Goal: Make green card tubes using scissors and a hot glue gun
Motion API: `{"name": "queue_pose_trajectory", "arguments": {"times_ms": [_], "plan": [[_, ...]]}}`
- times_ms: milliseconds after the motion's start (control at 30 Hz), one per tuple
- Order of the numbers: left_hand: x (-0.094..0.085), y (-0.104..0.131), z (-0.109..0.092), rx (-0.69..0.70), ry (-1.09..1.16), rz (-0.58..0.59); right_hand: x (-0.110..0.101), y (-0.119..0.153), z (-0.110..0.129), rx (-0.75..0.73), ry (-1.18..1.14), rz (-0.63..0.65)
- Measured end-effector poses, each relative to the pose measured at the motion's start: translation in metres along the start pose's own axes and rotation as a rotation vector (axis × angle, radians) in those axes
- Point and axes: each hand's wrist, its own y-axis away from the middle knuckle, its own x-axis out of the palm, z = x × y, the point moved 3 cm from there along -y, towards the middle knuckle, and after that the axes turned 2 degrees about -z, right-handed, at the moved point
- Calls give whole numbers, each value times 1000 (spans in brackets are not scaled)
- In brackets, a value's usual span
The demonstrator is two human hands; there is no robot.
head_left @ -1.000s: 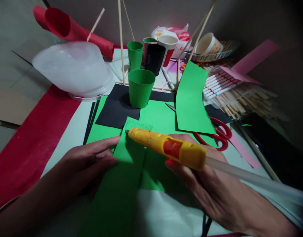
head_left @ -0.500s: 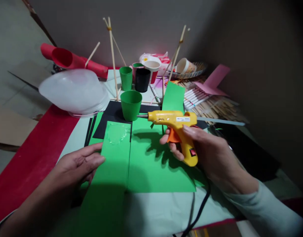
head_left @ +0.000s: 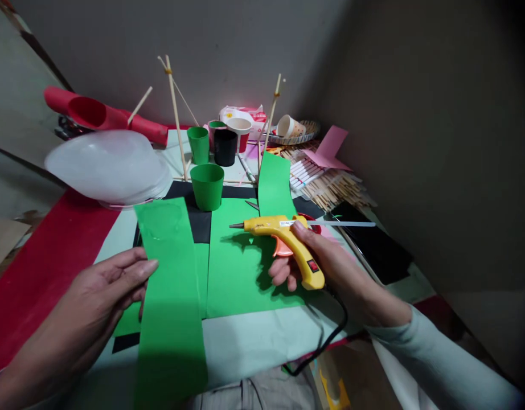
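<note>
Between thumb and fingers, my left hand (head_left: 113, 287) pinches the left edge of a long green paper strip (head_left: 172, 302). Shiny, clear glue shows near the strip's top end and down its right edge. My right hand (head_left: 326, 256) grips a yellow hot glue gun (head_left: 283, 228) by its handle, the nozzle pointing left. Its orange trigger shows in front of the fingers, and a glue stick sticks out of the back. Beneath the gun lies a green paper sheet (head_left: 241, 273). A green paper cup (head_left: 207, 187) stands on black paper just beyond.
Behind stand a smaller green cup (head_left: 198, 145), a black cup (head_left: 225, 148) and a stick frame (head_left: 176, 114). Clear plastic lids (head_left: 109, 165) and a red tube (head_left: 91, 112) are at left. Markers (head_left: 305, 172), wooden sticks (head_left: 339, 191) and a black item (head_left: 373, 245) lie right.
The green strip has been raised and tilted toward me in my left hand. The glue gun has moved slightly left and down, away from the strip's glued end. The camera view has shifted.
</note>
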Motion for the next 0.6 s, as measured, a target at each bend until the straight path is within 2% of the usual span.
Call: {"name": "queue_pose_trajectory", "arguments": {"times_ms": [233, 467, 533, 600], "plan": [[13, 6, -28, 102, 260, -22, 7, -11, 7, 121, -60, 9], [34, 17, -63, 213, 383, -12, 7, -18, 5, 115, -121, 55], [34, 14, -67, 219, 367, 4, 5, -12, 8, 94, -91, 75], [34, 10, -66, 210, 354, 24, -1, -2, 15, 54, 56, 53]]}}
